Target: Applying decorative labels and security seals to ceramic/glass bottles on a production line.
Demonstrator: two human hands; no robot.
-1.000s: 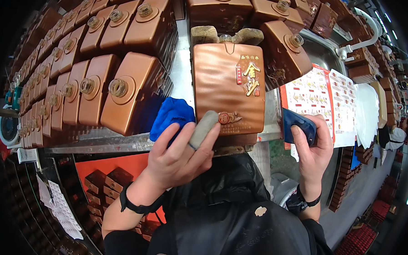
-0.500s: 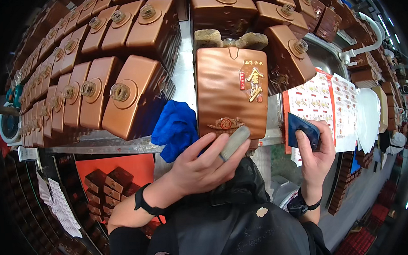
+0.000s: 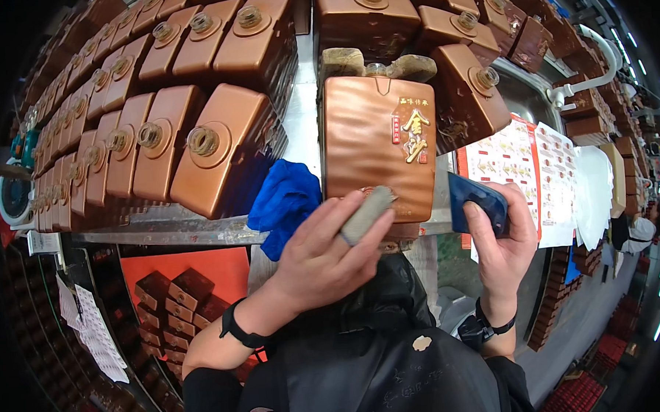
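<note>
A copper-brown, flat-sided bottle (image 3: 368, 142) lies on its back in front of me, its neck pointing away between the lobes of a worn, padded-looking support (image 3: 417, 67). Raised gold lettering runs down its right side. My left hand (image 3: 321, 247) rests over the bottle's near end with its fingers stretched out. One finger wears a grey cloth finger cover (image 3: 367, 215) and touches the emblem there, partly hiding it. Right of the bottle, my right hand (image 3: 505, 253) grips a flat, dark blue scraper-like piece (image 3: 477, 203) between thumb and fingers, apart from the bottle.
A crumpled blue cloth (image 3: 285, 200) lies left of the bottle. Rows of upright copper bottles (image 3: 228, 148) crowd the left and back. One bottle (image 3: 469, 93) leans at the right, near printed label sheets (image 3: 498, 154) and a sink (image 3: 531, 98) with a white pipe (image 3: 604, 47).
My left hand has slid slightly up and left, over the bottle's emblem. The right hand has moved a little left and up with the blue piece, nearer the bottle.
</note>
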